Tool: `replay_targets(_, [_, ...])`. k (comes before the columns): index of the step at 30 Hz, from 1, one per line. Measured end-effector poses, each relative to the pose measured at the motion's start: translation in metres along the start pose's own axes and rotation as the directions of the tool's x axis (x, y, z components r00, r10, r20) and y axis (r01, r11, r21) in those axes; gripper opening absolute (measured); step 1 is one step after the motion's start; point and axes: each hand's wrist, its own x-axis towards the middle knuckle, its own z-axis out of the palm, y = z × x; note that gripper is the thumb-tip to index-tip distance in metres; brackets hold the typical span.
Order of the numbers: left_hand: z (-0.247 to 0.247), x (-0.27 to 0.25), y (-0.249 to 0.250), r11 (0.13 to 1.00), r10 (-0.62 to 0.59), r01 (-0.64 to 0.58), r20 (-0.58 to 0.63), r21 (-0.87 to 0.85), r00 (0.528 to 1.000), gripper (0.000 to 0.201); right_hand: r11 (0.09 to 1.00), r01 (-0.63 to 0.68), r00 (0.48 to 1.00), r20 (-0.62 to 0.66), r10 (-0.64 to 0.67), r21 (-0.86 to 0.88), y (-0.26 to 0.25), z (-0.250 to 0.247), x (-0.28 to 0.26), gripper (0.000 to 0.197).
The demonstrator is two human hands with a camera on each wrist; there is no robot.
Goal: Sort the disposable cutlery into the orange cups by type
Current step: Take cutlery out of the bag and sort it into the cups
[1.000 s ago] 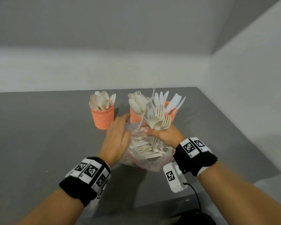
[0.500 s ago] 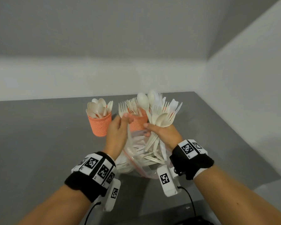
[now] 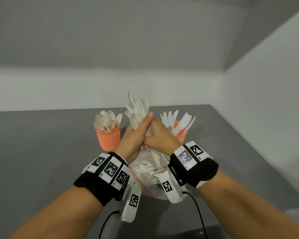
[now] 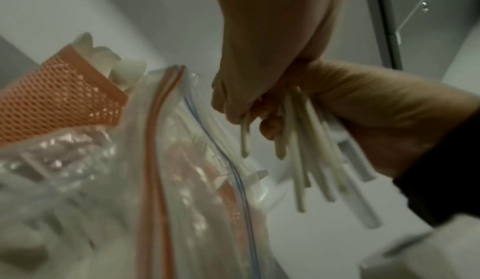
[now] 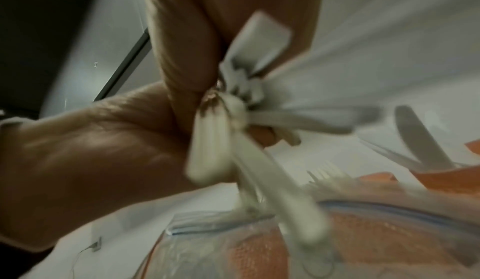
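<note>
Both hands clasp one bundle of white cutlery point(image 3: 137, 107) held upright above the open clear zip bag point(image 3: 150, 173). My left hand point(image 3: 135, 137) wraps it from the left, thumb up, and my right hand point(image 3: 160, 135) grips it from the right. Spoon and fork heads fan out above the fists; the handles point(image 4: 306, 150) hang below them. A mesh orange cup point(image 3: 108, 138) of spoons stands at left, and an orange cup point(image 3: 180, 135) of knives at right. In the right wrist view, fork tines point(image 5: 327, 172) show over the bag; their cup is hidden behind the hands.
The bag point(image 4: 182, 180) still holds loose cutlery and sits on the grey table point(image 3: 41, 152) just in front of the cups. White walls close the table's back and right side. Wrist-camera cables hang under both forearms.
The bundle has been lifted higher out of the bag. My left hand left the bag's rim and closed onto the bundle beside my right hand.
</note>
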Motion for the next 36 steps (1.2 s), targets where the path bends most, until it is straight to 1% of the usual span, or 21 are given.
replay_targets(1, [-0.001,0.001,0.001,1.000,0.009,-0.009,-0.003,-0.027,1.000,0.045,0.997,0.052,0.997,0.046,-0.054,0.050,-0.001,-0.007,-0.001,0.050])
replay_targets(2, [-0.003,0.004,0.003,0.998,-0.007,0.007,0.011,-0.055,1.000,0.045,0.995,0.084,0.992,0.092,-0.088,0.050,0.001,-0.017,-0.004,0.057])
replay_targets(3, [-0.004,0.006,0.005,0.996,-0.040,0.042,0.022,-0.083,0.999,0.046,0.994,0.102,0.986,0.130,-0.108,0.051,0.006,-0.014,0.000,0.061])
replay_targets(5, [-0.007,0.011,0.005,0.985,-0.105,0.110,0.043,-0.131,0.994,0.050,0.995,0.083,0.980,0.175,-0.090,0.051,0.013,-0.017,0.000,0.063])
replay_targets(6, [-0.008,0.013,0.005,0.978,-0.129,0.136,0.053,-0.159,0.990,0.052,0.995,0.077,0.977,0.192,-0.089,0.069,0.017,-0.018,0.000,0.059])
replay_targets(8, [-0.008,0.014,0.002,0.951,-0.166,0.184,0.092,-0.247,0.982,0.050,0.988,0.060,0.986,0.146,-0.081,0.143,0.025,-0.024,0.001,0.049])
replay_targets(10, [-0.008,0.013,-0.003,0.930,-0.191,0.224,0.137,-0.290,0.972,0.044,0.987,0.030,0.995,0.089,-0.044,0.159,0.034,-0.024,0.000,0.046])
replay_targets(13, [-0.004,0.011,-0.012,0.921,-0.213,0.253,0.160,-0.295,0.964,0.038,0.992,0.018,0.998,0.062,-0.025,0.122,0.043,-0.020,-0.005,0.043])
replay_targets(17, [0.000,0.009,-0.020,0.908,-0.246,0.274,0.126,-0.317,0.961,0.029,0.996,0.079,0.994,0.076,-0.083,0.049,0.051,-0.020,-0.008,0.037])
replay_targets(19, [0.000,0.010,-0.021,0.905,-0.249,0.275,0.122,-0.324,0.961,0.027,0.993,0.119,0.992,0.051,-0.119,-0.015,0.054,-0.016,-0.006,0.039])
replay_targets(21, [-0.002,0.012,-0.020,0.911,-0.255,0.280,0.121,-0.304,0.959,0.030,0.990,0.132,0.991,0.018,-0.132,-0.046,0.055,-0.012,-0.004,0.042])
replay_targets(23, [-0.006,0.018,-0.019,0.918,-0.252,0.276,0.117,-0.285,0.961,0.032,0.995,0.090,0.996,-0.024,-0.091,-0.053,0.056,-0.013,0.000,0.040])
replay_targets(24, [-0.008,0.021,-0.018,0.916,-0.258,0.285,0.130,-0.284,0.957,0.032,0.998,0.048,0.997,-0.054,-0.050,-0.037,0.055,-0.014,0.001,0.035])
replay_targets(26, [-0.015,0.027,-0.015,0.909,-0.281,0.318,0.168,-0.268,0.945,0.031,1.000,0.003,0.996,-0.094,-0.005,-0.021,0.053,-0.016,0.006,0.026])
replay_targets(28, [-0.021,0.031,-0.016,0.900,-0.304,0.342,0.172,-0.272,0.937,0.030,0.999,-0.012,0.997,-0.076,0.009,-0.047,0.053,-0.011,0.013,0.026])
replay_targets(31, [-0.028,0.033,-0.017,0.893,-0.322,0.353,0.149,-0.280,0.935,0.033,0.998,-0.009,0.999,-0.035,0.006,-0.069,0.055,-0.006,0.021,0.031])
replay_targets(34, [-0.030,0.037,-0.021,0.887,-0.325,0.353,0.142,-0.296,0.935,0.033,0.999,-0.013,0.999,-0.037,0.011,-0.046,0.056,-0.006,0.021,0.035])
replay_targets(36, [-0.028,0.040,-0.023,0.895,-0.310,0.336,0.131,-0.295,0.942,0.032,0.999,-0.032,0.999,-0.024,0.032,-0.032,0.056,-0.004,0.019,0.041])
